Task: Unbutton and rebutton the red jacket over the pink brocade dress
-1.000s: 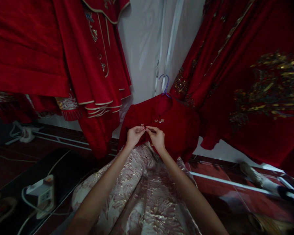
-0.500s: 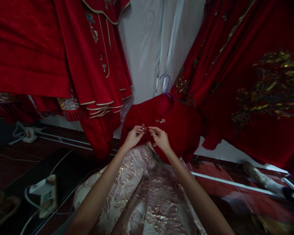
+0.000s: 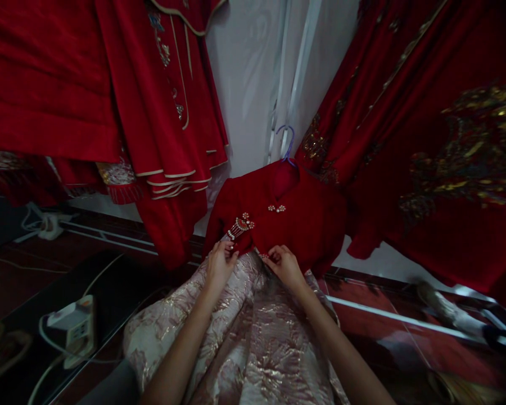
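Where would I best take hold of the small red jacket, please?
Probably by the purple hanger hook, coming from above: it stands free at the top, whereas the small red jacket itself is limp cloth and its tasselled clasp hangs loose.

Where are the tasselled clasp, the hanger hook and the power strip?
tasselled clasp [image 3: 241, 225], head view, its red centre.
hanger hook [image 3: 290, 140], head view, the hook's shaft.
power strip [image 3: 79, 332], head view, its top face.

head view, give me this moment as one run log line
left hand: at red jacket hem, below tassel clasp | right hand: pinching hem | red jacket: on hanger, above brocade skirt
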Demonstrator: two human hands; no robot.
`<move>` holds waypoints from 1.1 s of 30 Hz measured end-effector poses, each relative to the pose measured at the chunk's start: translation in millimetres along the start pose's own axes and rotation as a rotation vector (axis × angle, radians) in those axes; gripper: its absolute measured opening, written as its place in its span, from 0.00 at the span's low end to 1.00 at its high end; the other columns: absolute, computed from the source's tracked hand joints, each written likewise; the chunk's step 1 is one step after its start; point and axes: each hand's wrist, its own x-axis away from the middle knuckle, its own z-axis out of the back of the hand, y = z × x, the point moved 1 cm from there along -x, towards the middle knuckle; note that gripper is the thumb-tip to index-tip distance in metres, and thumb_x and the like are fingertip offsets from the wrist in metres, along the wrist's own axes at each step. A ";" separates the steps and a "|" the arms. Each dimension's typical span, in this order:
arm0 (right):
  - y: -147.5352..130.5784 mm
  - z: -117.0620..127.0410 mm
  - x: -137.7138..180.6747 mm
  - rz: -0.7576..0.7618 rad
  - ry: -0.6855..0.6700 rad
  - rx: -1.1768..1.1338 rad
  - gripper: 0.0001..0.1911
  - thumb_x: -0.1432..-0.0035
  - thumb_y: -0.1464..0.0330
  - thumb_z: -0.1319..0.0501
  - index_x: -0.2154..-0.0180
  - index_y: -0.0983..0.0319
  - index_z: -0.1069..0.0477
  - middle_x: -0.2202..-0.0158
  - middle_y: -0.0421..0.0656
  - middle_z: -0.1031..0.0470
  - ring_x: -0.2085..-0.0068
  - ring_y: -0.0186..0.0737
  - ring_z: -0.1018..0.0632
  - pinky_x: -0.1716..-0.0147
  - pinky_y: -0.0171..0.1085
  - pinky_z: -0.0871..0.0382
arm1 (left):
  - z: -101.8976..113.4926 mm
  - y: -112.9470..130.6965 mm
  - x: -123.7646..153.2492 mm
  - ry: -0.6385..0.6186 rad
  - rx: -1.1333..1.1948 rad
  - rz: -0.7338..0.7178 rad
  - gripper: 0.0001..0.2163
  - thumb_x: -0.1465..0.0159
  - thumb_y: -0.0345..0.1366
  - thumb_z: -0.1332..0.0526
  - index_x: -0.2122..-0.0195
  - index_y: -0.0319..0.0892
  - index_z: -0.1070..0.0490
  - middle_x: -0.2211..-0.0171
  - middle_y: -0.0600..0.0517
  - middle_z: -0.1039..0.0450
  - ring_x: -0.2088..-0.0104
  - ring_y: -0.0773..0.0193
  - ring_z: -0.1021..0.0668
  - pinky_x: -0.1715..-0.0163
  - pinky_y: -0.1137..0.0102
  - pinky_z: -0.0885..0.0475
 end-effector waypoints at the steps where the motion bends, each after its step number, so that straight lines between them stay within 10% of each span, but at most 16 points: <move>1: -0.8 1.5 0.3 -0.017 -0.012 -0.078 0.08 0.48 0.62 0.38 0.70 0.60 0.31 0.70 0.42 0.29 0.71 0.36 0.27 0.70 0.34 0.32 | 0.2 -0.4 -0.5 -0.010 0.044 0.013 0.09 0.44 0.34 0.39 0.61 0.42 0.30 0.65 0.49 0.29 0.70 0.65 0.25 0.68 0.68 0.27; 13: -63.3 -2.5 -23.0 0.068 -0.151 -0.254 0.07 0.48 0.64 0.37 0.67 0.60 0.27 0.73 0.39 0.24 0.72 0.34 0.24 0.70 0.31 0.33 | -11.6 1.4 -0.9 -0.034 0.285 0.183 0.08 0.52 0.24 0.38 0.71 0.39 0.29 0.74 0.52 0.26 0.72 0.67 0.24 0.66 0.69 0.28; 20: -61.1 -22.1 -22.5 0.075 -0.107 -0.138 0.06 0.44 0.67 0.41 0.64 0.58 0.27 0.69 0.40 0.23 0.68 0.35 0.23 0.67 0.32 0.31 | -16.0 0.1 -0.2 -0.088 0.508 0.307 0.11 0.55 0.25 0.35 0.69 0.37 0.29 0.74 0.50 0.25 0.73 0.67 0.23 0.67 0.70 0.27; 33: -54.4 -26.2 -22.0 0.049 -0.053 -0.061 0.05 0.43 0.66 0.42 0.64 0.56 0.29 0.68 0.39 0.23 0.68 0.35 0.23 0.67 0.32 0.31 | -19.7 -1.9 4.5 -0.034 0.255 0.162 0.13 0.53 0.24 0.38 0.64 0.40 0.31 0.67 0.51 0.29 0.70 0.67 0.25 0.69 0.71 0.27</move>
